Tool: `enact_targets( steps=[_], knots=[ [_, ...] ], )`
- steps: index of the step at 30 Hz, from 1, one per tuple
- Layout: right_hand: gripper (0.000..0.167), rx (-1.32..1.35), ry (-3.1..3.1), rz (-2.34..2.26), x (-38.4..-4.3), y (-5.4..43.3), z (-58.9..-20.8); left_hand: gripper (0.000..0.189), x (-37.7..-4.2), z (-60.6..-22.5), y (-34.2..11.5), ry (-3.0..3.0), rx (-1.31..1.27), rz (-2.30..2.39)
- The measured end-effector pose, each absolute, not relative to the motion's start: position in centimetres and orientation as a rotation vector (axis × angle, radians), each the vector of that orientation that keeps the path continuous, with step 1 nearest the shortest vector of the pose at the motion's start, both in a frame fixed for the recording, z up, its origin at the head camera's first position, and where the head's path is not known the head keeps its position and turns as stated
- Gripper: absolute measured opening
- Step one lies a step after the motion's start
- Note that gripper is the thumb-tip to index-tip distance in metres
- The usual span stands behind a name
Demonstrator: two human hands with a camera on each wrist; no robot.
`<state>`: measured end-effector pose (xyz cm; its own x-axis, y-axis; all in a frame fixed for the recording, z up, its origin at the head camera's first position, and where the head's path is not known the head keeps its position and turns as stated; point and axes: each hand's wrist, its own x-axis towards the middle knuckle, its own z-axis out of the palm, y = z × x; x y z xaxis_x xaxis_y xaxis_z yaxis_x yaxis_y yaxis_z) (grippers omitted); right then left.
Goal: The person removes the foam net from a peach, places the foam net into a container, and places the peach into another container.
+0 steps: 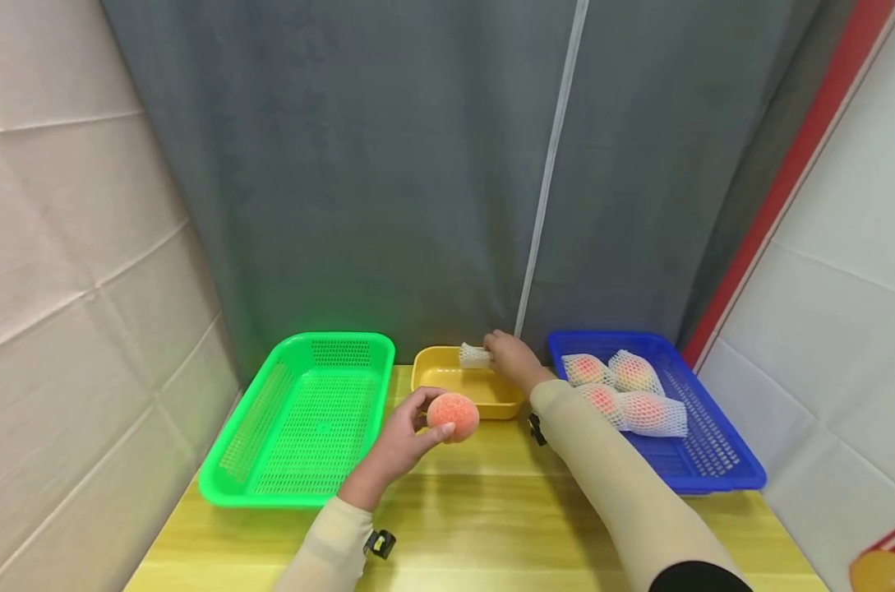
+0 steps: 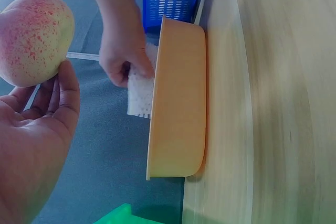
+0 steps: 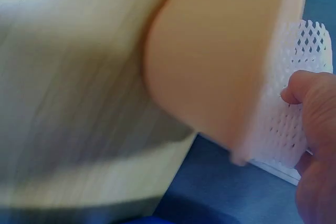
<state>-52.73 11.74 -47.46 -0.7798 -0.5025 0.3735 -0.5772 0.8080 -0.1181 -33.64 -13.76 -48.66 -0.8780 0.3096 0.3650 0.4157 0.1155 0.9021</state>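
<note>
We see the yellow tray on the tabletop, and we place everything else by it. On its near side, the left hand holds a bare pink peach up off the tabletop, fingers and thumb clamped on the fruit. Over the tray, toward its far side, the right hand pinches a white foam net, its fingers clamped on the mesh; in the right wrist view we find the net just beside the tray's rim. To the left of the tray we see a green basket; to its right, a blue basket holding four netted peaches. Behind the tray hangs a grey curtain.
</note>
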Motion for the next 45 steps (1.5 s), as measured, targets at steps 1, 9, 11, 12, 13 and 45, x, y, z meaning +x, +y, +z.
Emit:
enact_targets(
  steps=[1,9,11,12,13,45],
  knots=[
    [0.018,0.819,-2.683,0.305,-52.8,11.8,-47.8,0.048,-33.7,-48.7,-13.8,-2.282,-0.746,-1.890],
    [0.017,0.841,-2.867,0.279,-52.6,11.9,-48.9,0.048,-33.6,-48.7,-14.0,-2.297,-0.727,-1.890],
    [0.011,0.830,-2.913,0.336,-52.6,12.0,-48.9,0.048,-33.7,-48.7,-14.0,-2.296,-0.725,-1.887],
    [0.010,0.832,-2.930,0.356,-52.7,12.0,-49.0,0.048,-33.7,-48.7,-14.0,-2.294,-0.726,-1.886],
    [0.015,0.829,-2.948,0.370,-52.9,11.9,-49.1,0.048,-33.7,-48.7,-14.1,-2.293,-0.727,-1.884],
    [0.006,0.851,-2.955,0.351,-51.7,10.1,-49.3,0.053,-32.8,-47.3,-15.8,-2.397,-0.667,-1.880]
  ],
)
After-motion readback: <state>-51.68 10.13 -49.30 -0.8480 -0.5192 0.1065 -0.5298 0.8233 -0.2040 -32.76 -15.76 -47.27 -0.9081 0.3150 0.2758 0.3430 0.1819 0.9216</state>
